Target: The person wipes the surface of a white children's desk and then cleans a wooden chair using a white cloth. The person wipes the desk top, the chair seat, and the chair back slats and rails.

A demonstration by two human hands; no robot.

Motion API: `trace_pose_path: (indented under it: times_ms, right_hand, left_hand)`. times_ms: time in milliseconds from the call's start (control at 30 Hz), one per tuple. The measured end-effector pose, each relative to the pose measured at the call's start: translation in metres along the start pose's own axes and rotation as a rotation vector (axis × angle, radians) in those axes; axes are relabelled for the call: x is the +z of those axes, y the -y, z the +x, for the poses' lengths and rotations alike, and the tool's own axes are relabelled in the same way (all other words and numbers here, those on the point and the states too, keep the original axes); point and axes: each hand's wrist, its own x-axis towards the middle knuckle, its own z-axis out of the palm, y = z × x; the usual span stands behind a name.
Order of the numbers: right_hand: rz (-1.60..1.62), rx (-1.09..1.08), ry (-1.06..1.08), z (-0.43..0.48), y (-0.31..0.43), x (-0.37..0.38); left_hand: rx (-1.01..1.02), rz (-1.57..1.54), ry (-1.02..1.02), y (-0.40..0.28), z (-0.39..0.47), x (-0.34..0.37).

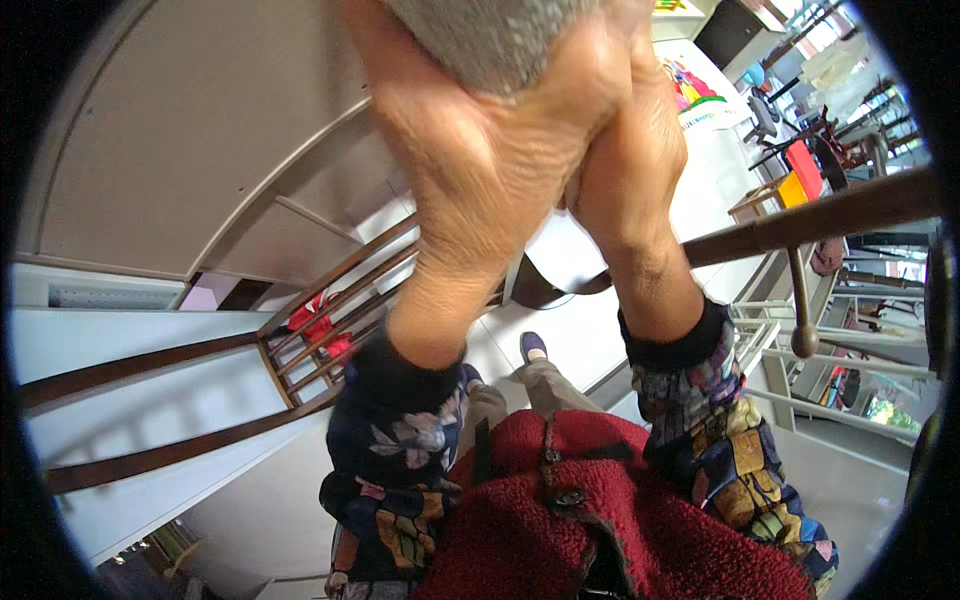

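Close to my face, at the top of the view, my left hand (465, 157) is raised around a grey fuzzy cloth or pad (487, 45). The grey piece runs past the picture's upper edge and is blurred. Pressed against the left hand is my right hand (634, 165), lifted to the same height. Its fingers are hidden, so I cannot tell whether it also grips the grey piece. Both wrists come out of dark cuffs with patterned sleeves. A red fleece garment (540, 517) covers my front.
Left of my feet is a slatted wooden rack (330, 322) with a red cloth (322, 322). A dark wooden bar (810, 221) crosses the right side, above a white metal rack (780, 345). Beyond my hands are a dark bin-like container (540, 285) and a colourful printed sheet (694, 94).
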Motion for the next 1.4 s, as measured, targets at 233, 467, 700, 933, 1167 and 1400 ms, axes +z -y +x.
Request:
trace_pose_path:
  times_ms: [233,467,700,933,1167,1400]
  right_hand:
    - [0.128,0.402,0.276,-0.140,-0.066,0.013]
    - [0.160,0.833,0.315,-0.277,-0.144,0.024]
    - [0.332,1.467,0.070,-0.357,-0.212,0.065]
    - [-0.071,0.877,0.681,-0.426,-0.277,0.058]
    - [0.177,1.457,0.410,-0.444,-0.256,0.035]
    - [0.224,1.440,0.096,-0.364,-0.169,0.037]
  left_hand:
    - [-0.409,0.367,-0.052,0.069,-0.184,-0.077]
    - [-0.574,0.532,-0.050,0.112,-0.316,-0.144]
    - [-0.699,0.680,-0.061,0.154,-0.417,-0.203]
    - [-1.173,0.770,0.020,0.190,-0.473,-0.240]
    - [-1.205,0.620,-0.156,0.157,-0.460,-0.260]
    - [-1.238,0.111,-0.804,0.098,-0.403,-0.314]
